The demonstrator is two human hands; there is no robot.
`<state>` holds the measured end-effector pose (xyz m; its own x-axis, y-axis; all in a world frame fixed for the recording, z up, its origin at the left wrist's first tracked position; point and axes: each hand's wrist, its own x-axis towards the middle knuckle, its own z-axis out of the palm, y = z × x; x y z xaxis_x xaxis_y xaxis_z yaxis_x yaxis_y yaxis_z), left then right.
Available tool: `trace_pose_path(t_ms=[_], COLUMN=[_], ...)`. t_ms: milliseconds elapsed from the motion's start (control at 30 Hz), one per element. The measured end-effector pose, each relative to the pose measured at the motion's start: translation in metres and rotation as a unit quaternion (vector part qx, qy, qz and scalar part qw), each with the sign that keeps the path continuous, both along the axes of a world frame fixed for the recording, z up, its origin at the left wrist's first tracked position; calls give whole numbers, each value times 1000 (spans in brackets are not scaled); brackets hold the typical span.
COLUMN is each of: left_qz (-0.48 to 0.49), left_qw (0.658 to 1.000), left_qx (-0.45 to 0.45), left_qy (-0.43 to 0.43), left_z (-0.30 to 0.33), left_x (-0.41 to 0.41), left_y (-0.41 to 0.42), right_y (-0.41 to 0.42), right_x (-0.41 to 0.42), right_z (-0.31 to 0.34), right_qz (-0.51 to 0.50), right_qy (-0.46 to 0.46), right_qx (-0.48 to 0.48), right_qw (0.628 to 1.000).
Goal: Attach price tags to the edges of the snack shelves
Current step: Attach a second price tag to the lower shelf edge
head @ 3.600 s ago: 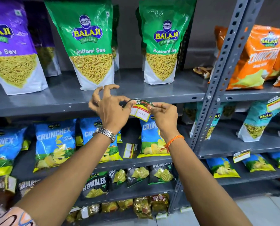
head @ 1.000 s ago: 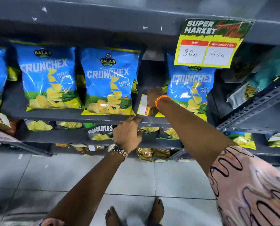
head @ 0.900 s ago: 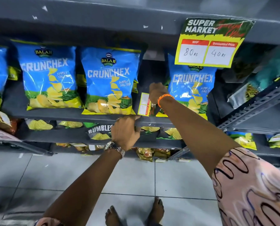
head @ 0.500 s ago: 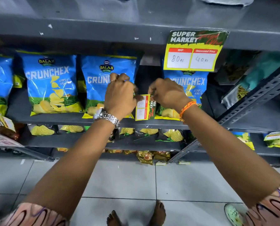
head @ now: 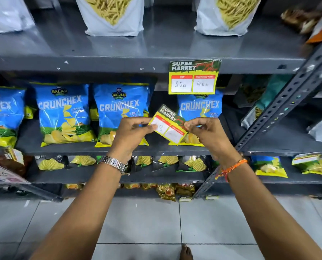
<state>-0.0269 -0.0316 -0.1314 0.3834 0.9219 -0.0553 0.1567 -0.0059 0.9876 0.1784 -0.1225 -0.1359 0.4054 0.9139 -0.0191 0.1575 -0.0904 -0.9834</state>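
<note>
A yellow and green price tag (head: 169, 123) is pinched between my left hand (head: 132, 131) and my right hand (head: 206, 130), tilted, in front of the blue Crunchex bags (head: 120, 109). It is held just above the front edge of the middle shelf (head: 66, 150). Another price tag (head: 194, 76), marked 80 and 40, hangs stuck on the front edge of the upper shelf (head: 100, 63), above and slightly right of my hands.
White sev pouches (head: 111, 14) stand on the upper shelf. Dark chip bags (head: 164, 161) fill the lower shelf. A perforated grey upright (head: 280, 113) slants at the right, with more snack shelves behind it. Grey floor tiles (head: 141, 222) lie below.
The tag came off the middle shelf between the bags, where it stood upright. Both hands now hold it turned flat and tilted. The view has lifted to show the upper shelf.
</note>
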Motion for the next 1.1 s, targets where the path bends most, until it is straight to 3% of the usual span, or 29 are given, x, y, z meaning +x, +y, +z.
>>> trace_pose_path(t_ms=[200,333,667,800,933,1033,1100], left_qz=[-47,-40,-19,21,52,110,111], left_qw=[994,987,998,995,979,916,877], left_qx=[70,98,-26,-59,3,118,171], left_qy=[63,123,54,74,197,368,435], left_z=[22,5,-40,-73,-119,-128,-130], left_x=[4,5,9,11,11,19,23], left_y=[4,6,-12,-14,-10,-20,-27], right_y=[-6,-8,-3,6,2,-2,-4], right_x=[5,10,1,2,1,-7,-14], right_z=[9,5,-35,-79,-113,-129,-140], right_qz=[34,51,60,23,-23,-78,-110], right_qy=[-134,-173,-85,-117,-155,-204,-239], right_qx=[-17,-43,-95,-122,-179,-208,-213], right_qw=[990,983,990,985,971,953,941])
